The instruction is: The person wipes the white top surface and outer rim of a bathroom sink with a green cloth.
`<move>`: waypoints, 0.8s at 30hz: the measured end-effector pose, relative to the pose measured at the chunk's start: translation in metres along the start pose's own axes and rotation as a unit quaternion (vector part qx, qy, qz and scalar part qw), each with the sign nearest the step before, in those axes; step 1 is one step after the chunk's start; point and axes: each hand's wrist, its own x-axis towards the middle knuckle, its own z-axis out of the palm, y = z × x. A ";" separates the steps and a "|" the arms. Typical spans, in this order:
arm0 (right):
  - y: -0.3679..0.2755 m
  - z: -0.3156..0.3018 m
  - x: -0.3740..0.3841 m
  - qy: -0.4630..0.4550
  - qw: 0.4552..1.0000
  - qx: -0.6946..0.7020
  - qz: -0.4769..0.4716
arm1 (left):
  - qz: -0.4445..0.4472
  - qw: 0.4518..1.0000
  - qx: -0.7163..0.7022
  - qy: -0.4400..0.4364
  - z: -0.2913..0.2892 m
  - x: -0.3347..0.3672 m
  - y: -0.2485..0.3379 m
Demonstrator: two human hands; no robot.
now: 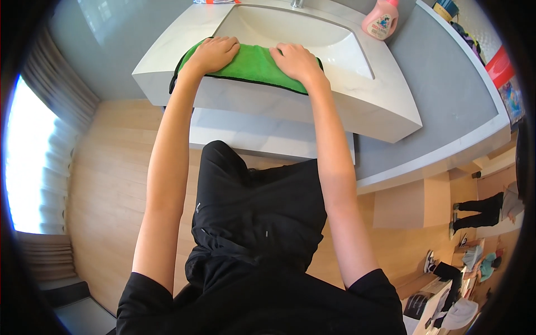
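Observation:
A green cloth [252, 64] with a dark edge lies folded over the front rim of a white marble basin [357, 106]. My left hand [215, 53] presses flat on the cloth's left end, fingers together. My right hand [296, 60] lies on the cloth's right end, knuckles up, fingers curled over the cloth toward the bowl. Both arms reach straight out from my body.
A pink bottle [381, 19] stands at the basin's back right, beside a tap base [297, 3]. A grey counter [446, 95] runs off to the right. A white shelf [262, 134] sits under the basin. Another person's legs [480, 209] show at far right on the wooden floor.

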 end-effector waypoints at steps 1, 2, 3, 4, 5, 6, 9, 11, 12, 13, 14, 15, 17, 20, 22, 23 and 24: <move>0.003 0.000 0.000 0.001 1.000 0.002 0.001 | 0.030 0.999 0.028 0.006 0.001 0.001 -0.001; 0.006 -0.001 -0.001 0.000 1.000 0.006 0.009 | 0.031 0.999 0.029 0.005 0.004 0.002 0.000; 0.008 -0.001 -0.002 -0.001 1.000 0.010 0.017 | 0.055 0.996 0.070 0.007 0.007 0.003 0.001; 0.012 -0.003 -0.003 -0.001 1.000 0.011 0.017 | 0.078 0.991 0.112 0.009 0.009 0.003 0.002; 0.017 -0.006 -0.005 -0.004 1.000 0.009 0.027 | 0.078 0.991 0.113 0.009 0.012 0.004 0.004; 0.024 -0.009 -0.008 -0.007 0.999 0.006 0.038 | 0.073 0.988 0.136 -0.001 0.016 0.006 0.015; 0.054 -0.016 -0.016 0.020 0.999 0.011 0.045 | 0.053 0.989 0.139 -0.009 0.026 0.016 0.052; 0.092 -0.022 -0.019 0.031 0.998 0.025 0.038 | 0.041 0.992 0.117 -0.006 0.035 0.027 0.085; 0.111 -0.029 -0.023 0.039 0.998 0.040 0.031 | 0.039 0.993 0.114 0.002 0.043 0.034 0.105; 0.126 -0.036 -0.028 0.039 0.998 0.040 0.031 | 0.033 0.993 0.113 0.009 0.050 0.038 0.121; 0.140 -0.045 -0.036 0.046 0.997 0.056 0.036 | 0.034 0.993 0.112 0.010 0.057 0.042 0.138; 0.150 -0.054 -0.042 0.054 0.995 0.072 0.041 | 0.028 0.994 0.102 0.029 0.062 0.046 0.156; 0.170 -0.066 -0.052 0.055 0.994 0.082 0.049 | 0.027 0.994 0.088 0.051 0.071 0.049 0.179; 0.182 -0.066 -0.060 0.075 0.991 0.105 0.023 | 0.009 0.994 0.076 0.084 0.075 0.050 0.197; 0.176 -0.064 -0.061 0.088 0.994 0.059 0.023 | 0.037 0.995 0.037 0.087 0.074 0.046 0.191; 0.175 -0.066 -0.064 0.083 0.994 0.062 0.039 | 0.043 0.995 0.037 0.086 0.074 0.044 0.192; 0.174 -0.065 -0.064 0.084 0.994 0.061 0.037 | 0.043 0.994 0.037 0.089 0.072 0.043 0.189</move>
